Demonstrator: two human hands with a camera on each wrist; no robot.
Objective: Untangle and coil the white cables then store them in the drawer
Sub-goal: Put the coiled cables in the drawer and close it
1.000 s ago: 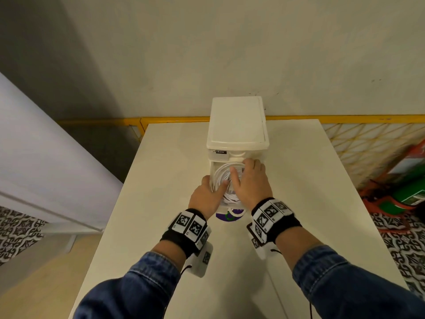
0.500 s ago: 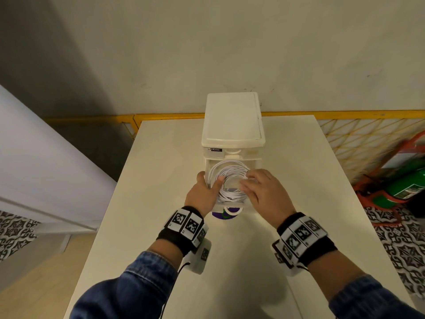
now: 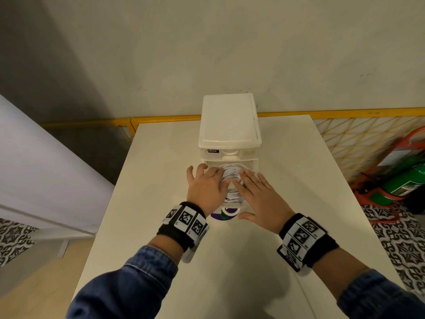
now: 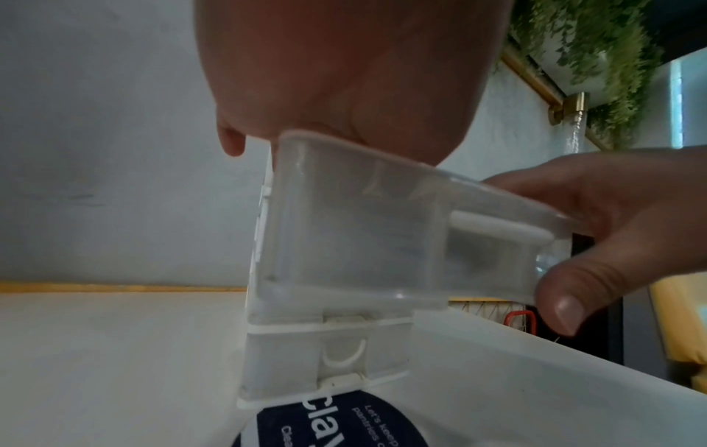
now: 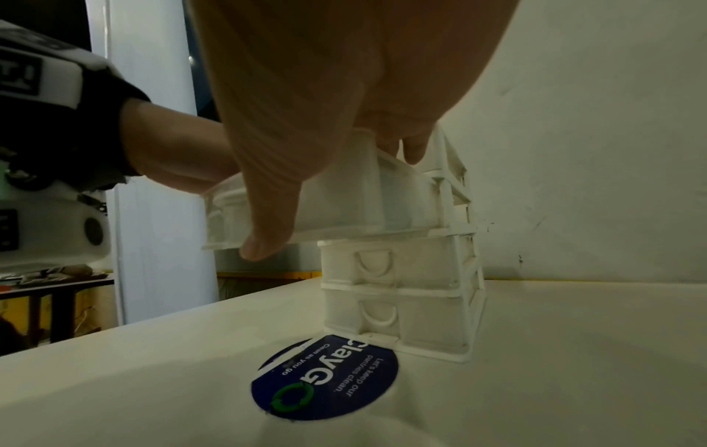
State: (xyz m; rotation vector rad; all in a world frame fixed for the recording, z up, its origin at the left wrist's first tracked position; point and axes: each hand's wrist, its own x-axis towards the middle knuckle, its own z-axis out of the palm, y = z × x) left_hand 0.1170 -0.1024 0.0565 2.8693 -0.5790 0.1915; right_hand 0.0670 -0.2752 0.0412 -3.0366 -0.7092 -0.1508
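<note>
A white drawer unit stands at the table's far middle, one clear drawer pulled out toward me. Coiled white cables lie inside it, mostly hidden by my hands. My left hand lies flat over the drawer's left side, fingers straight on the coil. My right hand lies flat over the right side, and its thumb touches the drawer's front edge. In the left wrist view the left palm sits on the drawer's rim. Two lower drawers are closed.
A round dark blue sticker is on the white table under the open drawer. A yellow mesh fence runs behind and to the right. Red and green objects stand on the floor at right. A white panel rises at left.
My right hand drew back out of the drawer, then spread flat over its right side. My left hand moved from the drawer's left edge onto the coil.
</note>
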